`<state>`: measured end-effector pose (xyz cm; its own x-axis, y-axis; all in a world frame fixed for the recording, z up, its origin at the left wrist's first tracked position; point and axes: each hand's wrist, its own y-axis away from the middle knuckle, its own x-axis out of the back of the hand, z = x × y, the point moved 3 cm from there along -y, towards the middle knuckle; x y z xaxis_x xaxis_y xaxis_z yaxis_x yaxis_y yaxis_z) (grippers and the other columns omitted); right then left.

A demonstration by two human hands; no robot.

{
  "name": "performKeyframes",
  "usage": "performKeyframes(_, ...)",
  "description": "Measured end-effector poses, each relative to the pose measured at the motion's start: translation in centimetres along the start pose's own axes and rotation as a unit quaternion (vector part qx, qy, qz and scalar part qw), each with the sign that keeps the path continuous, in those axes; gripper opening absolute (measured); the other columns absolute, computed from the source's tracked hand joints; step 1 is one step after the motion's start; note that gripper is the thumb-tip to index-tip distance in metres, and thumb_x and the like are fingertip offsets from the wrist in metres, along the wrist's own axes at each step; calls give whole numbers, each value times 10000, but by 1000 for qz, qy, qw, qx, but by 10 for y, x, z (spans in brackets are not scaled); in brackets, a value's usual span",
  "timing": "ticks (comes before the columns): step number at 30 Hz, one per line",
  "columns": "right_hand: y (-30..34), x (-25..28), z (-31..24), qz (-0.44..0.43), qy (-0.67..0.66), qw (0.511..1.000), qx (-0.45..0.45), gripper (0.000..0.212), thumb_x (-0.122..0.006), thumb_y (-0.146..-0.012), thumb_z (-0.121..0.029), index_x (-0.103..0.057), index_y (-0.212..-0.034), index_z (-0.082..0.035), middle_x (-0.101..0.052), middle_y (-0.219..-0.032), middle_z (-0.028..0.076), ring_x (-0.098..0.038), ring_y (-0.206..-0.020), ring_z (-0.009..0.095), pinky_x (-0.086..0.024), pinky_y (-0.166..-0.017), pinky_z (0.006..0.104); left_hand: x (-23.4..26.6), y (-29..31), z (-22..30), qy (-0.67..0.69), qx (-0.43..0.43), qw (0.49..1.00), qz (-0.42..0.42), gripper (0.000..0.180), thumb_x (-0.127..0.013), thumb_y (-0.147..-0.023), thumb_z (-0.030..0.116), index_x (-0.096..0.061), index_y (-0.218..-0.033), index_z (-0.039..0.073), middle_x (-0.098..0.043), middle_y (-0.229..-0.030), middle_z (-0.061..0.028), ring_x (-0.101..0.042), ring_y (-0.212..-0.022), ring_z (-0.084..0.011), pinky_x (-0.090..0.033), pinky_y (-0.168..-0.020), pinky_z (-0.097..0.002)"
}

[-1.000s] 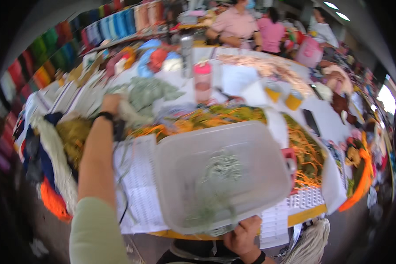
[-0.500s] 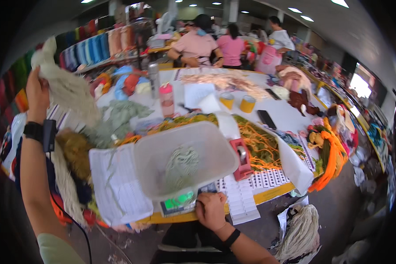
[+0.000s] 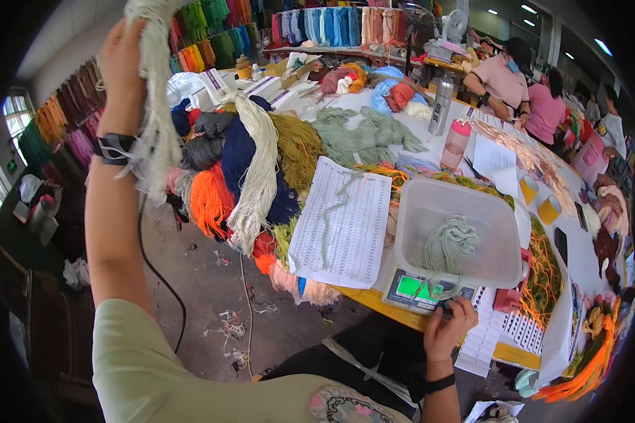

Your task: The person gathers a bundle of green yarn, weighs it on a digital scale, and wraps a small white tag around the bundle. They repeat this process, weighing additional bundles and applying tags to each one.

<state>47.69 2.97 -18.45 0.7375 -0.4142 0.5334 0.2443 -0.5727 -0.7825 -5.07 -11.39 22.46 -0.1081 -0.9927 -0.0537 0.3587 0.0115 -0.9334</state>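
My left hand (image 3: 123, 70) is raised at the upper left, its fingers wrapped round a skein of cream yarn (image 3: 159, 106) whose loose strands hang past my wrist. My right hand (image 3: 450, 330) is at the front right corner of a digital scale (image 3: 391, 292) with a lit green display; thumb and fingers are apart, the fingertips touching the scale's edge, nothing held. On the scale rests a translucent plastic tub (image 3: 497, 266). Inside it lies a small bundle of pale green yarn (image 3: 450, 243), some strands showing over the display.
Left of the tub lies a printed sheet (image 3: 307, 240) with a green strand across it. Yarn skeins, navy (image 3: 238, 151), olive (image 3: 296, 151) and orange (image 3: 210, 201), hang over the table edge. A pink-capped bottle (image 3: 456, 144) and a steel flask (image 3: 441, 106) stand behind. Co-workers (image 3: 501, 77) are across the table.
My view has swung to the left, so the table and tub sit farther right in the picture. My left hand still holds the cream skein up; the right hand stays by the scale.
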Motion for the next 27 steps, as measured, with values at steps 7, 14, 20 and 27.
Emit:
performKeyframes(7, -4, 0, -6, 5, -9, 1000, 8, 361, -631, -762, -6, -524, -1102, -66, -519, -1155, 149, -475, -1013, 327, -318, -915, 463, -74, 104, -164, -354, 56, 815, -456, 532, -626, -860, 431, -646, -1111, -38, -677, -968, -235, -667, -894, -341, -503, -802, -405)
performKeyframes(14, -6, -3, -1, -36, -2, 999, 26, 421, -633, -731, 25, -488, -1115, -70, -491, -1125, 150, -449, -995, 338, -322, -888, 468, -139, 115, -42, -462, -53, 768, -441, 509, -672, -813, 450, -673, -1073, 13, -685, -1019, -196, -650, -983, -346, -511, -805, -424)
performKeyframes(20, -7, 2, -2, -27, 15, 999, 19, 403, -630, -707, 31, -497, -1068, -88, -490, -1098, 130, -461, -950, 307, -310, -849, 451, -322, 180, 4, -130, -114, 777, -605, 493, -665, -851, 431, -643, -1178, 63, -670, -1080, -192, -644, -1002, -308, -498, -854, -380)
performKeyframes(27, -5, 0, 6, -89, 17, 996, -14, 511, -608, -627, 25, -516, -1106, -125, -499, -1060, 110, -460, -944, 324, -299, -856, 470, -455, 318, -106, -216, -64, 715, -662, 680, -640, -852, 394, -456, -1339, -45, -541, -1296, -266, -503, -1233, -382, -403, -1036, -428)
